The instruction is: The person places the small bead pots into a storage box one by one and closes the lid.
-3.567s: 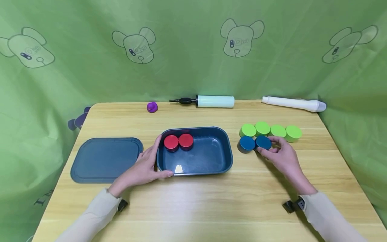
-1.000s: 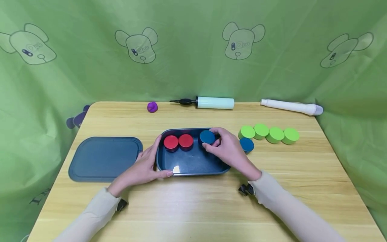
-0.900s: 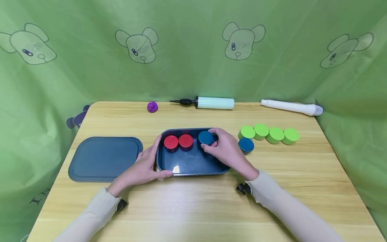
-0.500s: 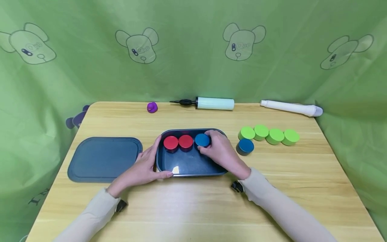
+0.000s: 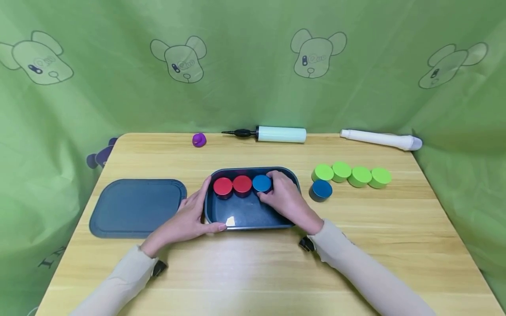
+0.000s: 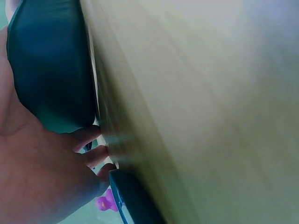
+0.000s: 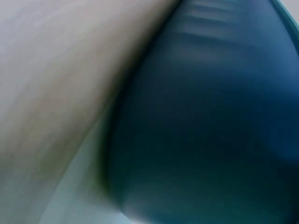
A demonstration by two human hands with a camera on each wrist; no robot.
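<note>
In the head view, my left hand (image 5: 187,219) holds the left end of a dark blue rectangular box (image 5: 292,175), its thumb along the front rim and its fingers at the left wall. My right hand (image 5: 285,197) reaches inside and pinches a short blue cylinder (image 5: 261,183) from its right side. Just left of that, two red cylinders (image 5: 223,187) stand side by side in the box. A second blue cylinder (image 5: 320,190) stands on the table right of the box. The right wrist view shows mostly the box wall (image 7: 201,121), blurred, with the fingers hidden.
Several green cylinders (image 5: 360,176) form a row behind the loose blue one. A flat dark blue lid (image 5: 138,208) lies left of the box. Along the table's back edge are a purple duck (image 5: 199,140), a hand pump (image 5: 281,134) and a white wand-like object (image 5: 379,138).
My right hand has carried one blue cylinder from the table into the box, then moved it left and down beside the red ones. The left hand has stayed at the box.
</note>
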